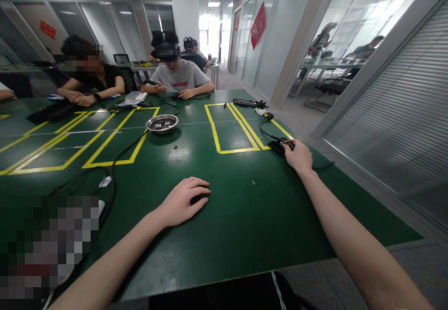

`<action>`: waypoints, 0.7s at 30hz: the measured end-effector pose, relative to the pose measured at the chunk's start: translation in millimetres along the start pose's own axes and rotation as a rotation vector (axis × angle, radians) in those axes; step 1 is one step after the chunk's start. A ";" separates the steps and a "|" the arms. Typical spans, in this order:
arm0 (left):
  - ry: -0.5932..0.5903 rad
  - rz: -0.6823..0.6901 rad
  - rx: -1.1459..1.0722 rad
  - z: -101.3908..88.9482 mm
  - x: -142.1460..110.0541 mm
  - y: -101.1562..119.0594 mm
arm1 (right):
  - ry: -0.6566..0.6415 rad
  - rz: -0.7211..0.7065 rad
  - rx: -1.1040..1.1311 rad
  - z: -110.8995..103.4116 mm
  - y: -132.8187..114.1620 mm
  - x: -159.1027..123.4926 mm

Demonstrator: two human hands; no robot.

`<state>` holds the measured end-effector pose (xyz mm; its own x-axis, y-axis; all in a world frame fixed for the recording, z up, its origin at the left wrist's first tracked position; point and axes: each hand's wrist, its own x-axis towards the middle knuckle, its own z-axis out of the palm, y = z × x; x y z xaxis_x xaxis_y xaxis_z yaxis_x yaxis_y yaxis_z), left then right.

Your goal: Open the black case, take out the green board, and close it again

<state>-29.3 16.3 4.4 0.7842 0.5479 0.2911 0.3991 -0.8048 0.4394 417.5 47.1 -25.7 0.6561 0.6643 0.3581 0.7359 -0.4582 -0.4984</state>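
My left hand [185,199] lies palm down on the green table [231,226], fingers stretched out, with nothing in it. Over at the right side of the table, my right hand [298,155] has its fingers closed on a small black corded device [276,147]. Thin coloured wires seem to show at its end, beside my fingertips. A black cable leads from it toward the back, and another dark cable end [325,165] sticks out to the right of my wrist. My fingers hide part of the device, and its exact kind cannot be made out.
A metal bowl [162,124] holds small metal parts. Yellow tape [238,150] marks rectangles on the table. A black tripod-like tool [249,103] lies at the far edge. Black cable [114,179] runs along the left. Across the table sit a person in grey [182,74] and another in black [105,77].
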 end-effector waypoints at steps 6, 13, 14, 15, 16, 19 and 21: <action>-0.007 -0.002 -0.008 -1.5 0.9 1.6 | -0.068 -0.110 -0.035 3.7 -13.0 -5.9; 0.012 -0.002 -0.007 0.6 1.0 0.1 | -0.262 -0.411 0.136 5.9 -53.9 -40.2; 0.020 -0.006 -0.008 1.3 1.1 -0.2 | -0.305 -0.492 0.190 5.2 -61.2 -48.5; 0.031 -0.010 -0.010 2.0 1.2 -0.2 | -0.352 -0.578 0.250 3.7 -68.9 -57.8; 0.046 -0.014 -0.011 2.5 1.4 0.0 | -0.410 -0.670 0.312 1.2 -76.8 -68.2; 0.104 -0.007 -0.006 2.3 2.4 2.6 | -0.635 -0.942 0.460 -10.8 -100.2 -103.8; 0.126 0.019 -0.004 0.9 3.5 5.9 | -0.785 -1.093 0.546 -19.0 -112.4 -127.4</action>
<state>-23.7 13.3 7.2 0.7257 0.5569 0.4040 0.3826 -0.8147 0.4357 254.4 2.7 -0.2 -0.5705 0.7554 0.3222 0.5273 0.6377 -0.5615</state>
